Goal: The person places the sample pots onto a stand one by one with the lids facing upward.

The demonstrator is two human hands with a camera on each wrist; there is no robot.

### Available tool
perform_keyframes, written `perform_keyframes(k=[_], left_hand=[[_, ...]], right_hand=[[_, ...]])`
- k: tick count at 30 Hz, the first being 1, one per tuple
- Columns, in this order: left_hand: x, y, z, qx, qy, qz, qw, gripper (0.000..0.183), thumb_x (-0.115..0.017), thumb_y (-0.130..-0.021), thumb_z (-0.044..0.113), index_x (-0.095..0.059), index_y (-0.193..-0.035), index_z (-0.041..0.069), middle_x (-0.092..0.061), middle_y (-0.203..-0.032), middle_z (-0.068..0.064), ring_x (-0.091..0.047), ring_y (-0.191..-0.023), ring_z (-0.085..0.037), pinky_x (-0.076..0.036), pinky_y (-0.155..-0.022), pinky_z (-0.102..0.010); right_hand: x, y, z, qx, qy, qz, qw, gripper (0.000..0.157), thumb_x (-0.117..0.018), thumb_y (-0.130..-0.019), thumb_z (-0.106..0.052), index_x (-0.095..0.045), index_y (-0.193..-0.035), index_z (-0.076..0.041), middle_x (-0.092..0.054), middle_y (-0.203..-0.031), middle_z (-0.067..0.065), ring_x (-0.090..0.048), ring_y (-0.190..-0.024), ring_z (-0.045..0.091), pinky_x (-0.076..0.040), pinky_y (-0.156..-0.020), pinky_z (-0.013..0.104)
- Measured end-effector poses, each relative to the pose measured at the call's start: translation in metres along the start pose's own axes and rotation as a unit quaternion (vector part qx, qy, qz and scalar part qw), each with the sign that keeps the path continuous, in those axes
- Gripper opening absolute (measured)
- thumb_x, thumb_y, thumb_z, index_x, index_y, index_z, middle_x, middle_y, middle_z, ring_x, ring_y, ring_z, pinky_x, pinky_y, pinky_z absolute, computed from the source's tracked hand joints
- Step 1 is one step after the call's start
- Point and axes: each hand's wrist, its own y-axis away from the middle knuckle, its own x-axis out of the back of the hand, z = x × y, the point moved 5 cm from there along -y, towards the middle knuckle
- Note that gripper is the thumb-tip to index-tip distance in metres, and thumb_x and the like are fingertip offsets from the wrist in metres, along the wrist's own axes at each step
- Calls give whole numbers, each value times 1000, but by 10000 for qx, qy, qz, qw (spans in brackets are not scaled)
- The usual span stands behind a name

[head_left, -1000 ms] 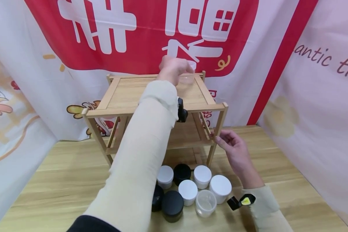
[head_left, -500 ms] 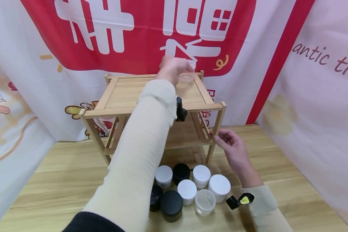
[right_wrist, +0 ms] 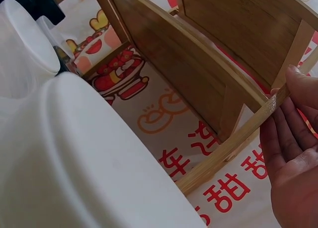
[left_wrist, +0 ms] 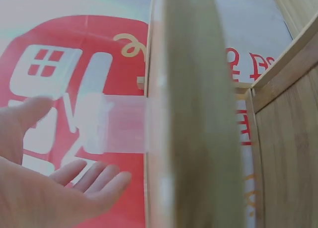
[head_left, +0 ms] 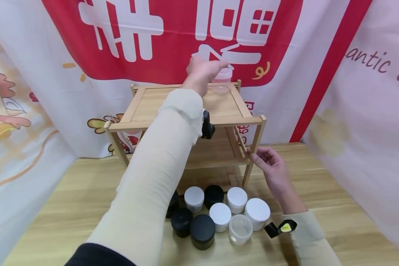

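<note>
A clear plastic jar stands at the far right of the top shelf of a wooden rack. Just left of and above it in the head view is my left hand. In the left wrist view, the fingers of my left hand are spread, with a gap between them and the clear jar. My right hand grips the front right leg of the rack; in the right wrist view, the thumb and fingers of my right hand are around the wooden leg.
In front of the rack stand several jars: white-lidded ones, black ones and an open-topped clear one. My left sleeve hides part of the rack and floor. A printed cloth hangs close behind the rack.
My left fingers have come off the clear jar, which now stands on the top shelf. My right hand keeps its grip on the rack leg. The head view has shifted slightly left.
</note>
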Motion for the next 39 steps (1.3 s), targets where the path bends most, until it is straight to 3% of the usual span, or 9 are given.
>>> perform_keyframes(k=[3, 7, 11, 17, 21, 29, 35, 39], left_hand=[[6, 10, 9, -326, -34, 191, 9993, 70, -77, -96, 51, -46, -154, 27, -53, -152, 8, -48, -137, -8, -56, -109, -27], [21, 27, 14, -843, 108, 432, 9954, 42, -74, -100, 48, -62, -131, 22, -63, -137, 7, -56, -124, -8, -59, -101, -24], [41, 46, 11, -1231, 379, 526, 9903, 33, -73, -102, 44, -67, -123, 20, -65, -133, 5, -59, -119, -10, -59, -99, -26], [64, 76, 0, -1661, 1110, 63, 9798, 35, -77, -99, 37, -71, -130, 21, -67, -136, 2, -67, -120, -14, -58, -107, -25], [76, 94, -10, -1926, 1133, -384, 9740, 34, -75, -101, 34, -72, -132, 19, -69, -137, -1, -68, -123, -16, -55, -112, -27], [93, 129, -59, -2597, 1058, -1113, 9534, 30, -71, -104, 25, -72, -129, 9, -72, -132, -11, -70, -124, -24, -53, -117, -36], [100, 144, -109, -2517, 872, -1364, 9542, 32, -69, -105, 23, -71, -134, 9, -74, -132, -8, -71, -126, -26, -54, -113, -29], [110, 146, -144, -2574, 1372, -1356, 9469, 31, -67, -105, 14, -68, -136, 6, -72, -134, -10, -70, -127, -25, -56, -110, -25]], right_hand=[[3, 0, -2, 38, -87, 17, 10000, 18, -66, -105, -3, -70, -117, -16, -79, -116, -6, -70, -111, 10, -56, -99, 20], [3, 0, -3, -7, -39, -41, 10000, 16, -67, -106, -6, -69, -120, -11, -78, -116, -7, -68, -111, 9, -56, -99, 19], [1, -1, 0, -12, -8, -29, 10000, 16, -67, -106, -7, -69, -121, -9, -78, -115, -8, -68, -109, 9, -56, -97, 19], [1, 0, 2, 48, -22, -46, 10000, 19, -67, -106, -7, -67, -125, -6, -79, -117, -6, -69, -113, 11, -56, -100, 20], [2, 1, 2, 73, 3, -38, 10000, 20, -66, -106, -7, -66, -127, -5, -79, -119, -7, -69, -113, 11, -56, -100, 20], [2, 0, 0, 106, -103, -93, 9998, 18, -65, -106, -4, -70, -120, -14, -79, -117, -8, -69, -112, 12, -56, -98, 20], [3, -1, -2, 127, -121, -46, 9998, 16, -66, -106, -6, -71, -119, -14, -78, -118, -3, -67, -110, 11, -55, -97, 20], [2, 0, -2, 132, -180, -69, 9997, 16, -66, -105, -5, -71, -118, -14, -78, -119, -2, -67, -110, 12, -56, -97, 20]])
